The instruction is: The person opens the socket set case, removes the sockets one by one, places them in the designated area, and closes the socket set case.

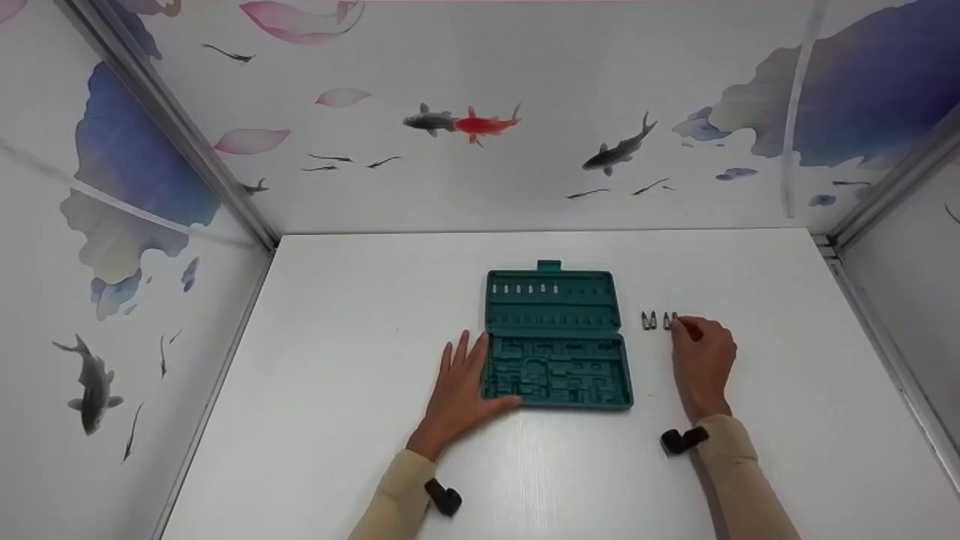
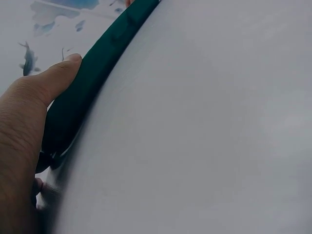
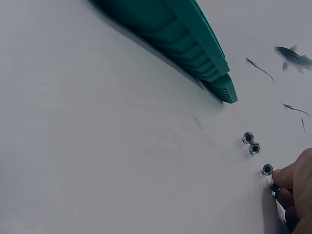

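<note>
White matte tabletop point(image 1: 345, 375), smooth and featureless, enclosed on three sides by wall panels point(image 1: 525, 150) printed with fish, petals and blue-violet leaf shapes; aluminium strips run down the corners.

Green plastic tool case point(image 1: 553, 337) lies open flat at table centre, hinge running left to right. Far half carries rows of narrow slots, a few showing pale inserts; near half is moulded into irregular rectangular recesses. A small latch tab sticks out at the far edge. Recess contents too small to resolve.

Left hand point(image 1: 463, 390) rests flat on the table against the case's left near corner, fingers straight and spread, thumb lying along the near edge. Left wrist view shows the thumb pressed on the rounded green rim; the other fingers are cut off by the frame.

Right of the case, well apart from it, four small metal bits point(image 1: 658, 321) lie in two pairs, short hexagonal steel pieces with dark bores seen end-on in the right wrist view. Right hand point(image 1: 701, 360) sits just near them, fingers curled, fingertips point(image 3: 285, 178) pinching the rightmost bit. Only three bit ends are clear in the wrist view; the fourth is mostly hidden by the fingers.

Beige sleeves cover both forearms, each with a black wrist-mounted device.
</note>
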A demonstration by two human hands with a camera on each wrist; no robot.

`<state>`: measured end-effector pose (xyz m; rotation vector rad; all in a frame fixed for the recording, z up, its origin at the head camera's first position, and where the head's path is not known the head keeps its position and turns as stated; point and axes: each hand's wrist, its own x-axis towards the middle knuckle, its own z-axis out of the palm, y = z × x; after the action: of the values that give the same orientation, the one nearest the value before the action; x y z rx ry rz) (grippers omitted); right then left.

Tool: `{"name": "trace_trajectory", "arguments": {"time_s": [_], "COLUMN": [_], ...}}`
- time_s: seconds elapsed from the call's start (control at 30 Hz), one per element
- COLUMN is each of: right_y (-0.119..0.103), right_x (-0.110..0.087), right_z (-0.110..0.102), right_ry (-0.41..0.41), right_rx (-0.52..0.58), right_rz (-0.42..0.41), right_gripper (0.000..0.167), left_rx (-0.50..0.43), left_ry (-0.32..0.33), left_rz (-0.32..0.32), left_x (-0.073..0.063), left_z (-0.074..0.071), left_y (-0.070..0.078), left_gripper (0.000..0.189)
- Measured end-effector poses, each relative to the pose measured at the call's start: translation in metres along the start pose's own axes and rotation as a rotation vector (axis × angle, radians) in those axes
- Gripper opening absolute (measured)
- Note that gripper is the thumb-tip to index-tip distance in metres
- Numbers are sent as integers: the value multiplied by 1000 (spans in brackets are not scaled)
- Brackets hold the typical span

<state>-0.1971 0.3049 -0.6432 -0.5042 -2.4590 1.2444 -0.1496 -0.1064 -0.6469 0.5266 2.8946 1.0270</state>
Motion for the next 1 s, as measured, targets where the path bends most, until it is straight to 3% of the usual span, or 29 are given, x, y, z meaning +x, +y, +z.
{"name": "trace_trajectory", "arguments": {"time_s": [0.5,0.73,1.0], "right_y": [-3,-27,-65], "right_x": [0,13,19], "right_z": [-2,-5,10], "right_ry": [25,-30,-206], "right_rx": [88,82,62], "right_rz": [47,-152,-286], "right_gripper": [42,31,32], "left_rx": [-22,-32,-23], "left_ry": [21,21,21], "left_rz": [12,-11,-1], "left_x": [-2,-3,-1], "left_z": [0,2,3], "left_y": [1,1,0], "left_gripper": [123,123,123]}}
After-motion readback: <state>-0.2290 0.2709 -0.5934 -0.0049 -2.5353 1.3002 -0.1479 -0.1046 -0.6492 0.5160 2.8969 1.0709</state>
